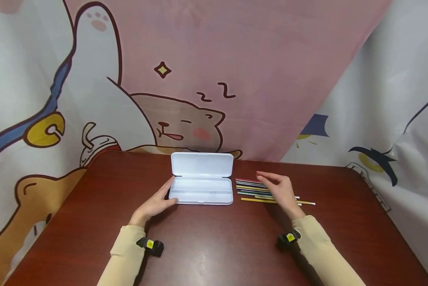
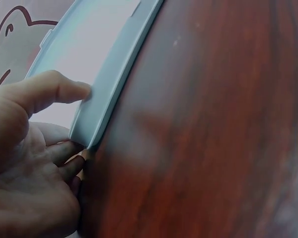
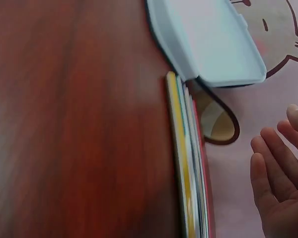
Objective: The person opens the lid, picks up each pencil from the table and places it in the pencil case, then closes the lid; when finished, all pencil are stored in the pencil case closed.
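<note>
On the dark red-brown table (image 1: 214, 246), roughly mid-depth and a bit left of centre, sits a white plastic pencil case (image 1: 201, 190), lid flipped up toward the far side, shallow tray lying flat and showing nothing inside. Case is a rounded-corner rectangle, matte white, long axis running left-right; lid stands tilted back against the cartoon backdrop cloth (image 1: 214, 79). Left hand (image 1: 155, 205) rests on the table at the tray's left end: thumb pressed on the near-left corner rim, fingers against the short left wall, loosely bent rather than clamped; left wrist view confirms thumb tip on the rim and fingertips touching the corner. Just right of the case lies a row of thin pencils (image 1: 251, 188), laid parallel, left-right, packed side by side; colours include yellow, green, dark and red, two with white ends sticking out further right. Nearest one is yellow and sits slightly apart from the rest. Right hand (image 1: 280, 190) hovers over the right part of the row, fingers relaxed and spread, holding nothing; right wrist view shows the palm open, clear of the pencils. Both sleeves are beige, each wrist carrying a small black camera unit (image 1: 150, 244).
</note>
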A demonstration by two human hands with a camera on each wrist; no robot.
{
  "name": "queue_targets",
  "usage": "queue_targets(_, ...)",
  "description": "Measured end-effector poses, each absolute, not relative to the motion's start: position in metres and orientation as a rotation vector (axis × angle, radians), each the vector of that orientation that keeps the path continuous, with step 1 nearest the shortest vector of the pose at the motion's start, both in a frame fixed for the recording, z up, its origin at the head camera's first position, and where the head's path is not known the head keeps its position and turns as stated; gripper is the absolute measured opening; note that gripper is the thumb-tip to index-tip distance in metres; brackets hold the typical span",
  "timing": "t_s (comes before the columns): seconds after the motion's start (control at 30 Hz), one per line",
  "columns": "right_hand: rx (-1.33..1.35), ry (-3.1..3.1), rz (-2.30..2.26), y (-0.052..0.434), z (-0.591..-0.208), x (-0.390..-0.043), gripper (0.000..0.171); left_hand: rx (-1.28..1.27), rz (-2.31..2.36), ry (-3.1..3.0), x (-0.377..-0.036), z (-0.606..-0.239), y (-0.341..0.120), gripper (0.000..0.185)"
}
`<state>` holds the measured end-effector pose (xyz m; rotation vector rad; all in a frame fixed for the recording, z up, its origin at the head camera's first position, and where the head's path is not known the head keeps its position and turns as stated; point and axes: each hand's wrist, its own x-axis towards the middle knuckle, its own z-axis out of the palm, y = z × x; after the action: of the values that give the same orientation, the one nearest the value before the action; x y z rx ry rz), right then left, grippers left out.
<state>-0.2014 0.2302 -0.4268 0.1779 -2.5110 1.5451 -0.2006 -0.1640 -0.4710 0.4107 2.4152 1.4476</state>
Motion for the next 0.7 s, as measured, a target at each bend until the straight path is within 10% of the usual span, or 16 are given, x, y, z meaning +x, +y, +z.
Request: queue_targets(0.7, 0.116, -2.676, 1.064, 0.320, -0.454, -0.172, 0.024, 0.460, 1.347, 2.429, -0.203, -0.469, -0.169, 0.083)
